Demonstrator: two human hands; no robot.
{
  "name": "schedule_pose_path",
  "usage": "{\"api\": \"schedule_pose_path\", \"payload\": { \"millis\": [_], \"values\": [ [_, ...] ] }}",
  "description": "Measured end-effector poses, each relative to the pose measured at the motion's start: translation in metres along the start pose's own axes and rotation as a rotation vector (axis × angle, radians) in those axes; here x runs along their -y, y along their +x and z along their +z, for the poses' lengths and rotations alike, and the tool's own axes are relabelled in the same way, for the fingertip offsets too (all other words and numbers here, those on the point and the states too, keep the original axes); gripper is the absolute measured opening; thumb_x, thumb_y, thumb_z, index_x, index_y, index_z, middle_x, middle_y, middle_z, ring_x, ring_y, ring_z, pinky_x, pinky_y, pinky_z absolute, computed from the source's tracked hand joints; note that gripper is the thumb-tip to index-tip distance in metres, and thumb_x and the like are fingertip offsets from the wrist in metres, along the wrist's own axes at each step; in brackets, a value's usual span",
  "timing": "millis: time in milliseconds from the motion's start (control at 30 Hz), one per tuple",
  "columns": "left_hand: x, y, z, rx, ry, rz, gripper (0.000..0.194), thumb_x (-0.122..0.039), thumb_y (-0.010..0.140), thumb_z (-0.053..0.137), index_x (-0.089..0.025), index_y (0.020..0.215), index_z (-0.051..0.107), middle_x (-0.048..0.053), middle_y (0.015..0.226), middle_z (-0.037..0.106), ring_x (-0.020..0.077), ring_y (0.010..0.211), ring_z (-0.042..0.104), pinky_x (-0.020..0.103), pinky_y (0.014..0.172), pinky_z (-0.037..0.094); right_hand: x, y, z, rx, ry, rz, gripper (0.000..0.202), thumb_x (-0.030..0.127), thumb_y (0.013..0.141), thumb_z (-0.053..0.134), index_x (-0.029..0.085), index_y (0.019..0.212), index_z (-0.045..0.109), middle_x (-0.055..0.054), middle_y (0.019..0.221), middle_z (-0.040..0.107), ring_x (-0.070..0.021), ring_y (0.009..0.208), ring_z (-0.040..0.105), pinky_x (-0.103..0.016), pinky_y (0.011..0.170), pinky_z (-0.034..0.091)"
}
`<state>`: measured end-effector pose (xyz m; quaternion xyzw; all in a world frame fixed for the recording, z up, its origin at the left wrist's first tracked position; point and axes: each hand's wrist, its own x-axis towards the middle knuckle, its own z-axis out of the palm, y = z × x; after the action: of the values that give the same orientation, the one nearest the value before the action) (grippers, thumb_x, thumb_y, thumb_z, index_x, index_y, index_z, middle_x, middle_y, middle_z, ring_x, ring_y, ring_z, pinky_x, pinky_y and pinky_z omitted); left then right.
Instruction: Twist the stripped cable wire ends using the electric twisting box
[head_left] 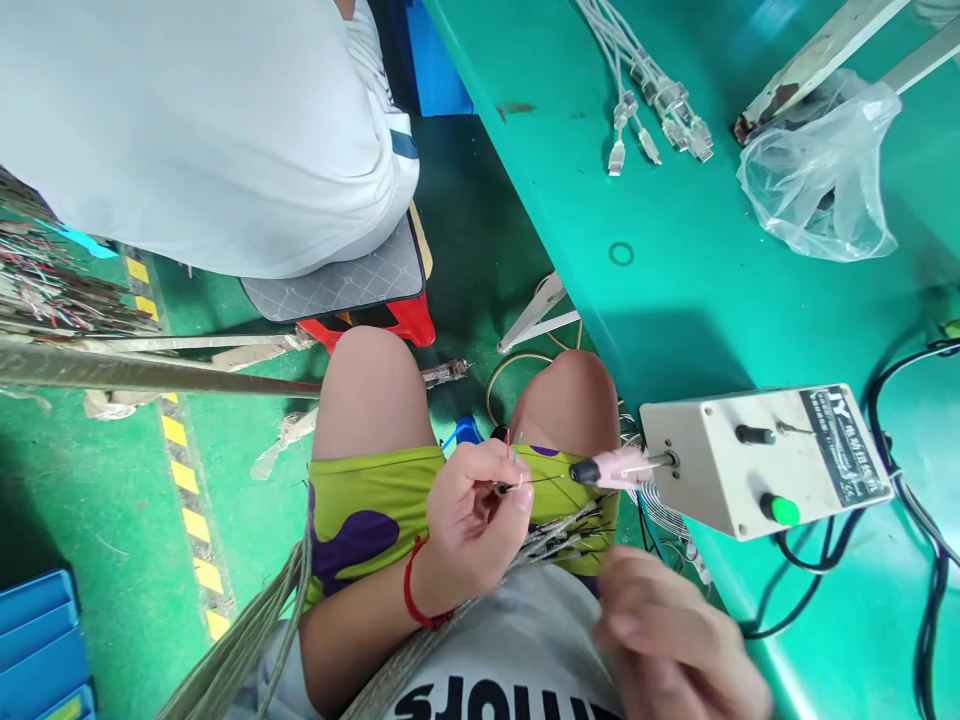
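My left hand (480, 515), with a red cord at the wrist, pinches a cable end between thumb and fingers. Thin red, green, white and dark wires (547, 480) fan out from that pinch. The dark one points at the black tip (583, 472) of a spindle on a white machine box (716, 465), seemingly a little short of it. Lower right, my right hand (675, 630) is smeared by motion, its fingers unclear. Across my lap lies a bundle of grey cables (559, 540) with stripped ends.
The box stands on a green table (637, 330) at my right, black cords (814, 570) behind it. Farther up lie USB cables (664, 100) and a clear plastic bag (825, 170). A person in white (225, 130) sits on a red stool (412, 318) ahead. Blue bins (41, 640) are lower left.
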<state>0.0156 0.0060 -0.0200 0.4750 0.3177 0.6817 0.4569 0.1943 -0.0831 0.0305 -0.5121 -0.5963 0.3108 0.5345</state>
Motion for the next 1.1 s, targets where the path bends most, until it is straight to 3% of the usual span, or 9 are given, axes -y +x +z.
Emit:
{"api": "schedule_pose_path", "payload": {
  "millis": [67,133,267,433,600,733,867,967,1100],
  "values": [
    [-0.003,0.001,-0.001,0.026,0.029,0.020,0.006,-0.016,0.113,0.067,-0.022,0.113,0.068,-0.002,0.083,0.060,0.0118,0.069,0.058,0.020,0.063,0.053,-0.004,-0.001,0.026,0.041,0.111,-0.005,0.021,0.036,0.114,0.066,0.030,0.114,0.086,-0.001,0.062,0.073,-0.0222,0.050,0.067,-0.040,0.059,0.060],
    [-0.005,0.001,-0.003,0.065,0.061,0.036,0.007,-0.016,0.113,0.067,-0.022,0.115,0.068,-0.003,0.081,0.059,0.0119,0.068,0.058,0.020,0.062,0.052,-0.011,0.002,0.041,0.034,0.223,0.143,0.022,0.034,0.116,0.065,0.028,0.116,0.086,0.000,0.060,0.071,-0.0196,0.049,0.065,-0.036,0.058,0.056],
    [-0.008,0.000,-0.007,0.111,0.103,0.114,0.012,-0.014,0.111,0.069,-0.022,0.120,0.069,-0.003,0.077,0.059,0.0112,0.060,0.052,0.020,0.054,0.047,-0.021,0.011,0.038,0.001,0.361,0.438,0.023,0.035,0.115,0.071,0.027,0.108,0.090,0.000,0.062,0.074,-0.0149,0.046,0.060,-0.029,0.050,0.048],
    [-0.008,0.002,-0.003,0.145,0.165,0.259,0.021,-0.007,0.104,0.066,-0.019,0.120,0.069,-0.003,0.072,0.065,0.0113,0.052,0.053,0.023,0.055,0.052,-0.012,0.018,0.036,0.047,0.428,0.468,0.010,0.032,0.108,0.084,0.031,0.113,0.093,0.002,0.062,0.074,-0.0106,0.041,0.055,-0.024,0.047,0.044],
    [-0.006,0.000,0.000,0.214,0.207,0.321,0.018,-0.012,0.104,0.062,-0.020,0.120,0.068,-0.002,0.065,0.068,0.0136,0.046,0.053,0.028,0.055,0.049,-0.002,0.025,0.046,0.044,0.566,0.550,0.004,0.035,0.104,0.090,0.033,0.107,0.091,0.005,0.057,0.067,-0.0118,0.051,0.054,-0.023,0.054,0.046],
    [-0.006,-0.002,-0.002,0.250,0.237,0.316,0.019,-0.012,0.106,0.062,-0.021,0.122,0.068,0.001,0.070,0.073,0.0149,0.049,0.059,0.029,0.058,0.052,-0.006,0.026,0.046,0.028,0.640,0.626,0.009,0.039,0.101,0.092,0.031,0.100,0.090,0.005,0.059,0.062,-0.0117,0.055,0.048,-0.023,0.056,0.042],
    [-0.007,0.001,-0.001,0.254,0.232,0.294,0.019,-0.012,0.105,0.061,-0.024,0.120,0.067,-0.005,0.064,0.066,0.0138,0.045,0.052,0.029,0.054,0.046,-0.007,0.027,0.048,0.015,0.686,0.687,0.019,0.045,0.097,0.095,0.028,0.094,0.088,0.008,0.051,0.052,-0.0110,0.048,0.038,-0.024,0.052,0.036],
    [-0.009,0.004,-0.001,0.336,0.171,0.274,0.021,-0.015,0.102,0.062,-0.026,0.120,0.064,-0.007,0.061,0.061,0.0129,0.041,0.047,0.029,0.050,0.040,-0.008,0.028,0.050,0.021,0.671,0.674,0.022,0.047,0.098,0.093,0.027,0.092,0.086,0.009,0.050,0.051,-0.0114,0.046,0.035,-0.026,0.051,0.033],
    [-0.011,0.006,-0.004,0.423,0.059,0.190,0.012,-0.028,0.109,0.059,-0.027,0.120,0.063,-0.005,0.061,0.061,0.0157,0.042,0.053,0.033,0.052,0.043,-0.010,0.027,0.050,0.027,0.648,0.663,0.026,0.048,0.098,0.091,0.026,0.088,0.082,0.008,0.048,0.048,-0.0128,0.047,0.034,-0.027,0.051,0.031]
  ]
}}
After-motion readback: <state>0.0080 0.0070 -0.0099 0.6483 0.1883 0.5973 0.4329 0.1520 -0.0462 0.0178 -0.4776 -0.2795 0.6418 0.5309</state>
